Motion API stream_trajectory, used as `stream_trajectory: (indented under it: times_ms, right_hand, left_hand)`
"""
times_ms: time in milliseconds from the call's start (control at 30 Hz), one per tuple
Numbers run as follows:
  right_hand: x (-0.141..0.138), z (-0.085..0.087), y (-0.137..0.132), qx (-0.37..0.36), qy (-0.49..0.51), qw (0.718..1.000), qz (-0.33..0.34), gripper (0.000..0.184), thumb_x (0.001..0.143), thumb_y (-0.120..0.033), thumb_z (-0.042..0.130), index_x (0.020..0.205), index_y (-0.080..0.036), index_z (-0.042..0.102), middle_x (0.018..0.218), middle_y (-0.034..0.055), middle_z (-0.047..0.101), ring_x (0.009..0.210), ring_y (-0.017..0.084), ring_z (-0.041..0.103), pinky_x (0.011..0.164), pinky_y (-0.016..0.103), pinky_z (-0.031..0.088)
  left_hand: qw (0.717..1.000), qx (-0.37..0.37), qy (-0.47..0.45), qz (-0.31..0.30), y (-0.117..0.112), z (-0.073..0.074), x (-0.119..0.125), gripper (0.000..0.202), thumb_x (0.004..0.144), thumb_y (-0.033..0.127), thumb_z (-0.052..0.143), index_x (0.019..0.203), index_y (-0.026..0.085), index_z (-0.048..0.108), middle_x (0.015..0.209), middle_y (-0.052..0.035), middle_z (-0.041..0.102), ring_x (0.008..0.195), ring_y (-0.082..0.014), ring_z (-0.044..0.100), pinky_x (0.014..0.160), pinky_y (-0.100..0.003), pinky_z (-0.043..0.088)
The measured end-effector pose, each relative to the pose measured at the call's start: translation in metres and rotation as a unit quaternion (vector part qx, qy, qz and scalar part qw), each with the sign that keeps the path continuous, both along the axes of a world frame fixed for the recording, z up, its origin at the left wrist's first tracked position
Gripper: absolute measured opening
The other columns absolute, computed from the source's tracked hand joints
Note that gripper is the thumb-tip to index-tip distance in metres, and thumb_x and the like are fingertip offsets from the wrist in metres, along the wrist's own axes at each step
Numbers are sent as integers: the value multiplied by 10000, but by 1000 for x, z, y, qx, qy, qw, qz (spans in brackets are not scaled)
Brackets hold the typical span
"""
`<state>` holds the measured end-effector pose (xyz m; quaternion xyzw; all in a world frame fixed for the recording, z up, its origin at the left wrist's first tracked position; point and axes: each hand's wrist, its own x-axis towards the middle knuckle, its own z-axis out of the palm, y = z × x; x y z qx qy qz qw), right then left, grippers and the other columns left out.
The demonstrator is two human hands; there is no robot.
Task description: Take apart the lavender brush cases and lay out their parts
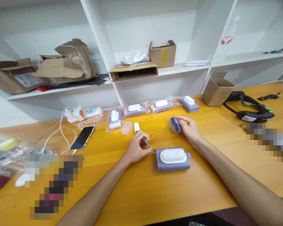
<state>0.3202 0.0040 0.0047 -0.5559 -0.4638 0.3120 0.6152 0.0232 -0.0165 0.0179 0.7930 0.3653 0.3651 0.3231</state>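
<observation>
My left hand [137, 148] is closed in a pinch on one end of a thin coiled spring cord [159, 132]. My right hand [188, 128] grips a small purple cap [175, 124] at the cord's other end. The cord stretches between the two hands above the wooden table [136, 191]. Just in front of my hands lies a purple case with a white brush [172, 158] on top.
Along the back edge lie several bagged purple units [135, 110], one unbagged [189, 104], a white capsule [136, 127] and a pale cap [126, 127]. A phone [82, 137] with white cables lies left. A cardboard box [217, 88] and a black headset [248, 107] are right. Shelves hold boxes.
</observation>
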Motion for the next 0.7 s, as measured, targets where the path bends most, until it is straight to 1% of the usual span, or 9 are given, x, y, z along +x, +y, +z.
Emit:
stream_trajectory:
  times_ms: [67, 100, 167, 233, 300, 400, 567, 633, 700]
  right_hand:
    - [12, 1, 3, 9, 7, 999, -32, 302, 748, -299, 628, 962, -213, 822, 1159, 81, 736, 1078, 241, 675, 900, 332, 566]
    - [19, 1, 5, 8, 16, 998, -53, 312, 747, -304, 627, 979, -210, 813, 1156, 84, 729, 1040, 234, 678, 858, 328, 572]
    - [33, 1, 9, -1, 43, 995, -92, 384, 771, -339, 600, 1087, -210, 776, 1111, 87, 724, 912, 214, 680, 691, 303, 565]
    - [40, 0, 12, -14, 74, 992, -103, 445, 797, -383, 575, 1183, -219, 722, 1039, 79, 722, 771, 194, 666, 545, 274, 515]
    - [39, -2, 14, -25, 99, 991, -81, 452, 813, -417, 580, 1209, -229, 688, 976, 68, 723, 677, 184, 650, 477, 266, 488]
    - [23, -5, 12, -34, 118, 992, -18, 383, 843, -456, 620, 1135, -221, 703, 948, 71, 732, 645, 184, 656, 468, 285, 520]
    - [-1, -9, 3, -43, 96, 992, 67, 373, 778, -447, 846, 1049, -208, 752, 1131, 84, 727, 682, 159, 688, 559, 299, 616]
    - [-4, -9, 0, -50, 82, 991, 90, 417, 755, -442, 890, 1062, -198, 750, 1110, 88, 727, 711, 168, 716, 608, 311, 650]
    - [-4, -8, 0, -57, 68, 990, 108, 441, 759, -461, 897, 1064, -186, 737, 996, 86, 738, 747, 196, 747, 624, 318, 664]
  left_hand:
    - [1000, 15, -10, 18, 3, -1, -2, 276, 734, 182, 748, 794, 216, 481, 821, 27, 499, 688, -134, 465, 636, -258, 388]
    - [999, 20, -19, 27, 4, -1, -4, 289, 737, 194, 745, 769, 218, 459, 802, 29, 492, 687, -136, 459, 639, -260, 384]
    - [999, 17, -32, 36, 7, -2, -6, 289, 743, 216, 740, 755, 217, 452, 794, 28, 492, 682, -136, 458, 639, -263, 384]
    - [999, 2, -25, 28, 9, -3, -7, 262, 746, 225, 735, 773, 215, 474, 808, 24, 505, 677, -134, 465, 631, -262, 386]
    - [1000, -11, -14, 18, 9, -4, -7, 239, 748, 224, 725, 799, 213, 492, 833, 20, 519, 681, -133, 477, 630, -261, 393]
    - [999, -31, -9, 2, 9, -4, -7, 233, 736, 196, 699, 850, 216, 497, 850, 26, 517, 684, -128, 479, 630, -258, 399]
    - [996, -82, -12, -18, 7, -6, -10, 385, 702, 134, 680, 993, 238, 451, 845, 53, 494, 656, -109, 459, 610, -238, 392]
    - [996, -87, -17, -16, 7, -6, -11, 405, 707, 129, 680, 1015, 241, 443, 827, 61, 481, 640, -104, 449, 599, -233, 384]
    - [995, -92, -23, -18, 6, -6, -10, 406, 719, 139, 681, 1036, 241, 449, 812, 65, 473, 631, -102, 450, 595, -233, 381]
